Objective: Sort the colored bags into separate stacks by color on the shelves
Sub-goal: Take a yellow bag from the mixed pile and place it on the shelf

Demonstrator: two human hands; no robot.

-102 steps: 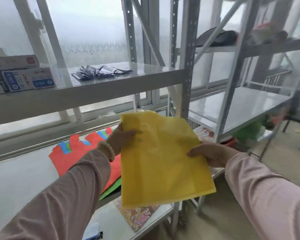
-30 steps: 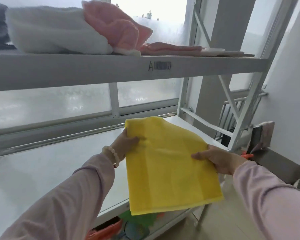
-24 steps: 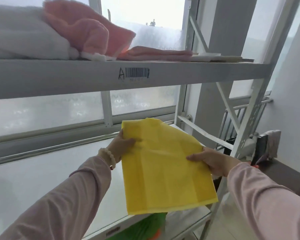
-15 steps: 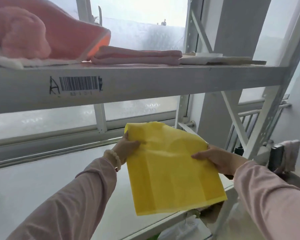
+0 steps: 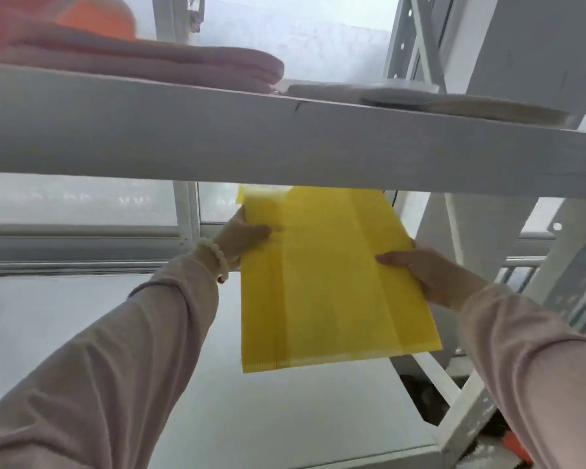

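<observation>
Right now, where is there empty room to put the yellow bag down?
The white lower shelf shows bare from the window frame forward to its front edge, under and left of the flat yellow fabric bag held by the left hand and right hand. The grey upper shelf is crowded: folded pink cloths and flat pale sheets cover it.

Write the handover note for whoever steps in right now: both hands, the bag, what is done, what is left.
Left hand: pinches the yellow bag at its upper left edge.
Right hand: grips the bag's right edge, thumb on top.
Bag: held flat in the air over the lower shelf, its top edge just under the lip of the upper shelf, which carries folded pink cloths.
Done: one yellow bag picked up.
Left: lay it on a shelf as the yellow stack. No other bags or stacks are in view, so the rest cannot be judged.
</observation>
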